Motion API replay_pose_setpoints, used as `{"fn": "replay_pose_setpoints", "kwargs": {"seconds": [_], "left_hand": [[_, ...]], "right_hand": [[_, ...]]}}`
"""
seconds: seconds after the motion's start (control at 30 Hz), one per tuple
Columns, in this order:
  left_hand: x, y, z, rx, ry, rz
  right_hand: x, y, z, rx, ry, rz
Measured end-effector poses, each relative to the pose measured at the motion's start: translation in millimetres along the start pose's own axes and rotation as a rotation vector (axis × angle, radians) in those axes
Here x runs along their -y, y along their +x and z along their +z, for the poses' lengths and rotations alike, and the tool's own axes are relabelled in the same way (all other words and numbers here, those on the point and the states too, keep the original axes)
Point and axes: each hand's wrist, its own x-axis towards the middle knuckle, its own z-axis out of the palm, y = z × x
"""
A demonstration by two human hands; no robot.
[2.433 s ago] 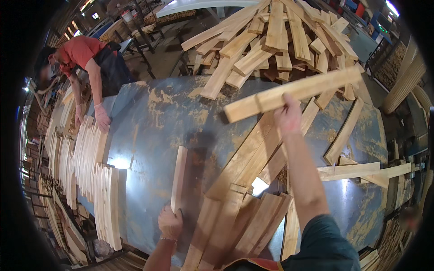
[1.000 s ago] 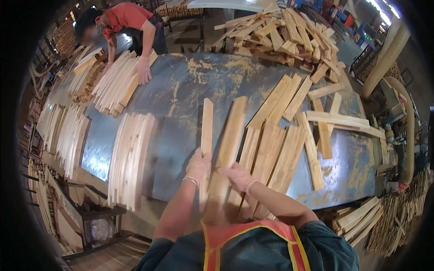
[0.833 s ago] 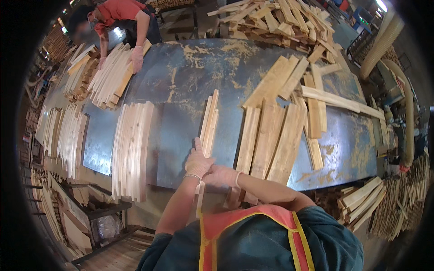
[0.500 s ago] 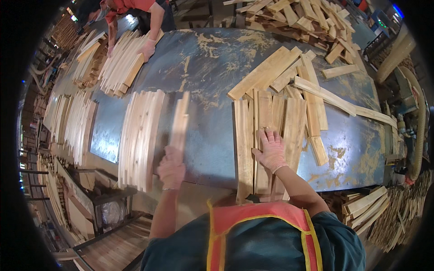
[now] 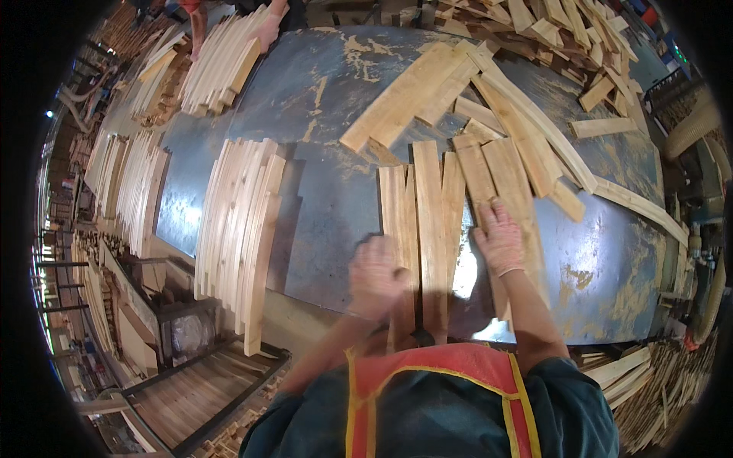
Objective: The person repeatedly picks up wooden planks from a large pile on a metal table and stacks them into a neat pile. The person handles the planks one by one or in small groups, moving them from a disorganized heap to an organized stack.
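Several wooden boards [image 5: 429, 221] lie lengthwise on the dark table in front of me, with gaps between some. My right hand [image 5: 502, 238], in a pale glove, rests with fingers stretched out on the boards at the right of this group. At the group's left edge is my left hand [image 5: 376, 278], also gloved, over or beside the leftmost board [image 5: 393, 200]. Motion blurs its fingers, and I cannot tell whether it touches the wood. Left of it stands a row of slats [image 5: 238, 221] packed side by side; its rightmost slat [image 5: 262, 267] sticks out toward me.
Loose boards [image 5: 397, 95] cross each other beyond the group, and a long strip [image 5: 641, 208] reaches the right side. A wood heap [image 5: 565, 30] lies at the far right. Another person's gloved hand [image 5: 267, 30] is on a slat stack [image 5: 217, 69] at the far left.
My left hand has let go of the slats it carried, now at the row's right side, and has moved right to the boards. My right hand has shifted right; the boards there are spread apart.
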Motion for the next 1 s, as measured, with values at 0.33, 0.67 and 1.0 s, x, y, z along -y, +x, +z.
{"fn": "replay_pose_setpoints", "kwargs": {"seconds": [0.33, 0.67, 1.0], "left_hand": [[44, -22, 15, -0.107, -0.008, -0.161], [178, -15, -53, 0.131, -1.403, -0.398], [263, -51, -126, -0.03, 0.253, -0.024]], "right_hand": [[-56, 12, -58, 0.086, 0.167, 0.155], [198, 2, 33, 0.265, 1.556, 0.448], [440, 32, 126, 0.81, 0.82, -0.103]]}}
